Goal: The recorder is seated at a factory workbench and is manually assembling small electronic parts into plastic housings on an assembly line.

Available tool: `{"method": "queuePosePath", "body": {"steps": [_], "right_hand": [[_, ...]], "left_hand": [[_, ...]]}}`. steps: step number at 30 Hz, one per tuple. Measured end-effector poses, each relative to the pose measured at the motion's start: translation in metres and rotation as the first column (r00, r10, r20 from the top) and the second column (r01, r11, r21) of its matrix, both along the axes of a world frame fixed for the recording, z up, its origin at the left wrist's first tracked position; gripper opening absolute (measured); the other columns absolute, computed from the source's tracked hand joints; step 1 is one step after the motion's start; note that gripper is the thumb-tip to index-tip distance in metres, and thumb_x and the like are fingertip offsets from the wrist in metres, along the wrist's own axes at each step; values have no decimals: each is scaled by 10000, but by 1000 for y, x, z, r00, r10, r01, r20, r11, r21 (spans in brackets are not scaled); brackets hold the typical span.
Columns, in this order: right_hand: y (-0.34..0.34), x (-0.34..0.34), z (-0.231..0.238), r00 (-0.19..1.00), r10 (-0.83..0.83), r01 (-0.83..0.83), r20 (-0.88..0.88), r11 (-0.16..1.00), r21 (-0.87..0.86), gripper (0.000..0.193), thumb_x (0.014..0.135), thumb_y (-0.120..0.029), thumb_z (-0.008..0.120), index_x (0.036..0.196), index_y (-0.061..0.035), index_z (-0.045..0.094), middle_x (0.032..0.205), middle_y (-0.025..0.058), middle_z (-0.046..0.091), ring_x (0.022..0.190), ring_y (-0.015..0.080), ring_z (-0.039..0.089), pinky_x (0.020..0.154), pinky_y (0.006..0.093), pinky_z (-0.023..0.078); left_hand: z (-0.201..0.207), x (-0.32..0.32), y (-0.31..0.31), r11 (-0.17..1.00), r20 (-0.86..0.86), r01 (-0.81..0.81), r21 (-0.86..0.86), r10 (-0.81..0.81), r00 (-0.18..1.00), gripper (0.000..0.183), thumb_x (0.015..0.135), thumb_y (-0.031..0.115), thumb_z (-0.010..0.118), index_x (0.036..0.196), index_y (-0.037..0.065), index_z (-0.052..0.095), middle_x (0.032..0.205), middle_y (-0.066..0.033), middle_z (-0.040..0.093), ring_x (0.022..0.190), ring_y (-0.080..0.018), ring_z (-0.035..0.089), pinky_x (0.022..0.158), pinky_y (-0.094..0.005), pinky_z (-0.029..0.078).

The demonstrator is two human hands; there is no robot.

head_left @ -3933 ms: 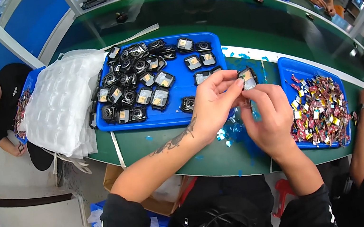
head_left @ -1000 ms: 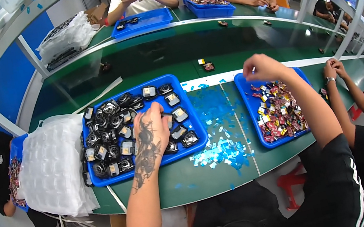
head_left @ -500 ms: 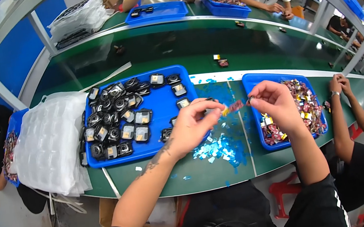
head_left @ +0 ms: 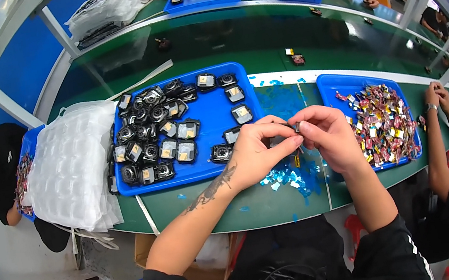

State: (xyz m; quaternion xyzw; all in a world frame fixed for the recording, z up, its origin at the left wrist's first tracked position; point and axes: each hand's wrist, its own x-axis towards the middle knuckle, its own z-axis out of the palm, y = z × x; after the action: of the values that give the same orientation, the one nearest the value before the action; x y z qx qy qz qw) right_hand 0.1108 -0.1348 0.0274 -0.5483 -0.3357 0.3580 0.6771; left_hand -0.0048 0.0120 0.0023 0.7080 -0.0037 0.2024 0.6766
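My left hand (head_left: 257,155) and my right hand (head_left: 331,140) meet above the green bench, fingertips closed in a pinch. Between them is a small dark electronic part (head_left: 296,127), mostly hidden by the fingers. A yellowish-brown bit (head_left: 297,158) shows just below the fingertips; whether it is joined to the part I cannot tell. Left of my hands lies a blue tray (head_left: 214,168) with many black camera-like housings (head_left: 157,114), some showing a lens, others a grey back with a tan patch. On the right, another blue tray (head_left: 329,87) holds heaped small red, yellow and white components (head_left: 382,125).
Blue and white film scraps (head_left: 287,180) litter the bench below my hands. Stacked clear plastic trays (head_left: 71,165) stand at the left. A white-edged green conveyor (head_left: 208,45) runs behind, with a few loose parts (head_left: 298,59). Co-workers sit across and on both sides.
My hands have come together; earlier they were apart, the left with a red-yellow piece, the right with a dark one. The view has shifted, so the trays appear further right.
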Motion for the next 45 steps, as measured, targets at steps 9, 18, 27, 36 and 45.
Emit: {"method": "queuePosePath", "body": {"steps": [9,18,27,36,45], "right_hand": [[-5,12,-7,991,62,-81,118,984,161,94,881,-53,663,936,-11,599,933,23,597,840,84,572,759,247,479],[-10,-2,1,959,-178,189,223,982,-29,121,851,-21,688,953,32,650,844,44,659,734,71,599,649,203,486],[3,-11,-9,676,-297,359,674,932,50,115,793,-8,711,906,0,696,785,86,668,598,123,580,510,253,424],[1,-13,-4,686,-307,367,659,929,50,97,780,10,710,872,2,684,747,94,663,578,138,583,520,258,448],[-2,-11,-6,726,-303,358,617,933,38,90,779,10,714,864,2,684,719,75,638,561,108,546,518,248,437]], "left_hand": [[8,-4,-1,954,-216,134,-268,-195,957,285,933,36,560,1216,2,555,969,-63,640,839,-85,604,739,-231,503],[-4,6,-7,932,37,14,-361,0,999,489,918,-79,483,1361,40,315,1353,-171,492,1153,-205,571,959,-313,484],[-5,2,-12,949,-49,54,-311,-72,996,433,923,-66,501,1329,42,396,1284,-137,544,1149,-157,566,956,-260,464],[-4,2,-9,981,-72,58,-188,-73,995,462,928,-57,496,1383,-10,436,1306,-129,551,1164,-168,563,989,-275,454],[-7,2,-13,958,-35,99,-271,-113,993,492,932,-56,500,1412,-12,404,1314,-142,545,1166,-170,562,992,-287,458]]}}
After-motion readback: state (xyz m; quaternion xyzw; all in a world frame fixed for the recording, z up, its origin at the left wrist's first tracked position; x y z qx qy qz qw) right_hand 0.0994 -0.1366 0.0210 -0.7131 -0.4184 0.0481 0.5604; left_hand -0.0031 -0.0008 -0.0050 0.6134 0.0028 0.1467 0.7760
